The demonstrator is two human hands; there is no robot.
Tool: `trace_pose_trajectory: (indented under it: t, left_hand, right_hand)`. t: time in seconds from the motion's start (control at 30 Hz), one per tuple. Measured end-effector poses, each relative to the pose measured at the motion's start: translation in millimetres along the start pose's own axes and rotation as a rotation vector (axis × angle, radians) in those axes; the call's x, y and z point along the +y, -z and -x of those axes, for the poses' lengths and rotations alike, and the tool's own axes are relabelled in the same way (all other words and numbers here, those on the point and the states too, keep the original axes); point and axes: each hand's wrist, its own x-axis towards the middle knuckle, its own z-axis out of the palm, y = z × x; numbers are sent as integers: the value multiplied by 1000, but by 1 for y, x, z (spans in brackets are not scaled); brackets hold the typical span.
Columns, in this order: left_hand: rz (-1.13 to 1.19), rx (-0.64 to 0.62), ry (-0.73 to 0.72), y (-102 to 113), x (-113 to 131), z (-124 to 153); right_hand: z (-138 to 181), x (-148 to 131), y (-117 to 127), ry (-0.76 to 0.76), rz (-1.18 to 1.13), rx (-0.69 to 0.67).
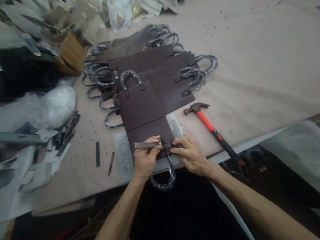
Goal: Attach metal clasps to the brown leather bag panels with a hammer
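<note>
A dark brown bag panel [147, 133] lies at the table's front edge, its plastic-wrapped handle [164, 185] hanging over the edge toward me. My left hand [145, 161] is closed around a metal punch [146, 145], a bar with a narrow crosswise head. The punch lies nearly level, with its head over the panel near the handle's base. On the right, my right hand [189, 154] pinches the panel's edge beside the handle tab, close to the punch head. Exactly what sits between those fingertips is partly hidden.
A claw hammer [209, 125] with a red and black grip lies right. Stacked brown panels [158, 78] with wrapped handles spread behind. A flat black strip [98, 154] and a thin metal rod [111, 163] lie left. Plastic bags [54, 106] and a cardboard box [73, 51] crowd the left side.
</note>
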Motion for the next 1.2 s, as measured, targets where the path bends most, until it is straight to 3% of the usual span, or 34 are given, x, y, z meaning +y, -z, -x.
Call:
trace_pose_trajectory:
  t: [0.47, 0.8, 1.2]
  left_hand:
    - [-21, -58, -4, 2, 2, 0]
    - [-151, -188, -173, -4, 8, -2]
    - [-293, -163, -297, -8, 7, 0]
  right_hand:
    - [-2, -1, 2, -23, -1, -50]
    - [1, 3, -1, 31, 15, -7]
    - [1, 3, 0, 16, -28, -1]
